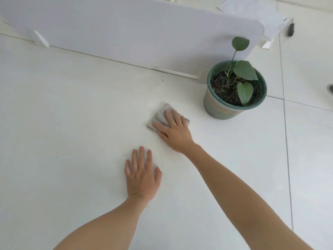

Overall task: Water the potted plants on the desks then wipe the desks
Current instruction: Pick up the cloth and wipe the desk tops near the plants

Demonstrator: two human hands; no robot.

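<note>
A folded grey cloth (pixel 161 115) lies flat on the white desk (pixel 72 114), and my right hand (pixel 173 131) presses down on it with fingers spread. My left hand (pixel 141 175) rests palm down on the desk, nearer to me, fingers apart and holding nothing. To the right of the cloth stands a green pot (pixel 232 98) with dark soil and a small plant (pixel 242 73) bearing three broad leaves.
A white divider panel (pixel 126 33) runs along the desk's far edge, just behind the pot. Seams mark neighbouring desks on the right (pixel 306 141). Papers (pixel 252 9) lie beyond the panel, and a dark object (pixel 290 29) sits at the far right.
</note>
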